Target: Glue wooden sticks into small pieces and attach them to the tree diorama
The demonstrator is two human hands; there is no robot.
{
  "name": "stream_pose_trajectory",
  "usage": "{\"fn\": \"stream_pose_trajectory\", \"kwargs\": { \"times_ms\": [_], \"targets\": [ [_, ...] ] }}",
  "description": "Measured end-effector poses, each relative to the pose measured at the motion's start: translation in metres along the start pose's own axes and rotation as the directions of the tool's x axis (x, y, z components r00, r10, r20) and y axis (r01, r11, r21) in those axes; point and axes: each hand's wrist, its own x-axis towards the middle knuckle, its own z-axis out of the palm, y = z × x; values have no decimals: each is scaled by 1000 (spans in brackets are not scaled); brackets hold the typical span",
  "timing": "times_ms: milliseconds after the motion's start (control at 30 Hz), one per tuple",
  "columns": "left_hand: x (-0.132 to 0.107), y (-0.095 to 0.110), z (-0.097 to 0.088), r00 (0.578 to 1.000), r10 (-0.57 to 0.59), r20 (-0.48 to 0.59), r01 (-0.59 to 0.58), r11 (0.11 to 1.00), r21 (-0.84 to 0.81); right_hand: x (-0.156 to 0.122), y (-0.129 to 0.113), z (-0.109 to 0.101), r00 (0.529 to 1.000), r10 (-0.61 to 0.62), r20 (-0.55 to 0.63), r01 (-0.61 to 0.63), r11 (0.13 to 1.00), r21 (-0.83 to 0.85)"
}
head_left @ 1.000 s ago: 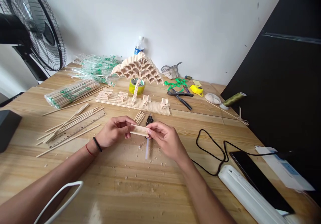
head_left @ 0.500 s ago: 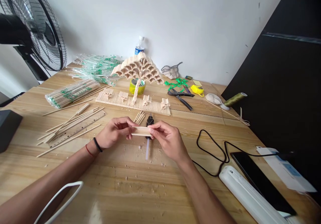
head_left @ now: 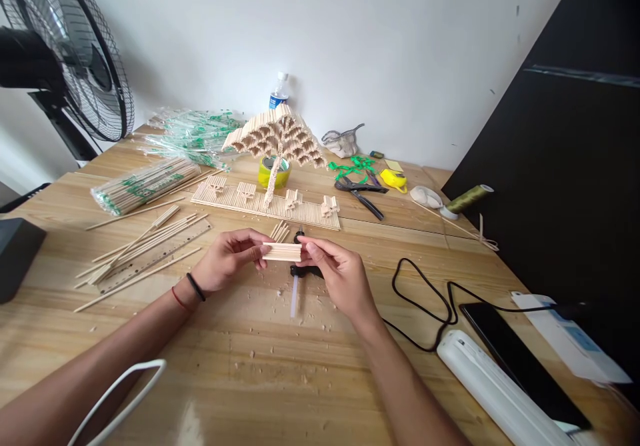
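My left hand (head_left: pixel 237 256) pinches the left end of a small panel of short wooden sticks (head_left: pixel 283 252) laid side by side. At the panel's right end, the closed thumb and fingers of my right hand (head_left: pixel 345 273) grip its edge. Beneath and partly hidden by the panel and my right hand lies a black glue gun (head_left: pixel 299 271), a translucent glue stick (head_left: pixel 294 297) poking out toward me. Just behind the panel are several short cut sticks (head_left: pixel 280 231). Farther back stands a model of wooden sticks with a tree-like canopy (head_left: pixel 277 129) on a slatted base (head_left: pixel 230 204).
Long sticks and a ruler (head_left: pixel 155 259) lie at left, near a bagged stick bundle (head_left: pixel 145 185). Pliers (head_left: pixel 367 203), a yellow tape measure (head_left: pixel 393 179) and a thread spool (head_left: pixel 467 201) are back right. A black cable (head_left: pixel 420 306), white device (head_left: pixel 495 386) and phone (head_left: pixel 525 363) lie right.
The panel has risen slightly and tilted, so more of its right end shows. My right hand's fingers have shifted at that edge, and more of the glue gun is uncovered.
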Motion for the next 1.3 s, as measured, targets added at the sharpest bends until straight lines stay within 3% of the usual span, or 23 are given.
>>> {"fn": "stream_pose_trajectory", "kwargs": {
  "times_ms": [200,433,600,867,1300],
  "targets": [
    [1,-2,0,998,47,-38,-47,999,-1,-1,-4,1,987,56,147,-64,997,50],
    [-1,-2,0,995,-57,77,62,996,-62,0,-4,2,990,75,120,-84,994,67],
    [-2,0,-1,996,-55,74,60,996,-67,0,0,2,984,83,160,-94,994,61],
    [-2,-2,2,995,-8,103,15,998,-68,-3,-7,2,990,67,127,-61,997,-56],
    [-4,-2,0,979,204,25,-202,929,311,-2,-4,1,996,58,74,-49,993,-110]
  ]
}}
